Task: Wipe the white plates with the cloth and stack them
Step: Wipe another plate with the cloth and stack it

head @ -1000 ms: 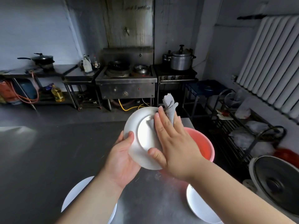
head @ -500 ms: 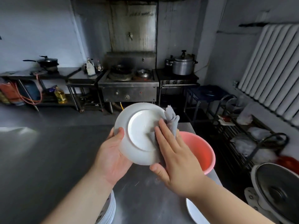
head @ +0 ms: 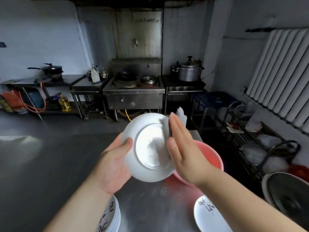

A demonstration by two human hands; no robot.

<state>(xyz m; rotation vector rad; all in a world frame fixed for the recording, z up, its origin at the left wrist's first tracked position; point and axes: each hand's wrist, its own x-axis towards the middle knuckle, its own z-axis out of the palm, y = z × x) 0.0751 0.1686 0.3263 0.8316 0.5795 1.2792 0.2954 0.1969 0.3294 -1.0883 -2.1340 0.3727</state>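
Over the last second I've lifted the plate [head: 147, 148] higher and tipped its underside toward me. My left hand [head: 113, 163] grips its left rim; my right hand [head: 182, 148], fingers straight, presses the cloth [head: 181, 114] onto the right edge. Back nearly wiped, I judge; the stack [head: 112, 218] below my left wrist takes it next.

Glossy plate [head: 147, 148], brushed-metal table [head: 50, 164]

White plate [head: 148, 148], grey cloth [head: 181, 114], pink basin [head: 212, 158]
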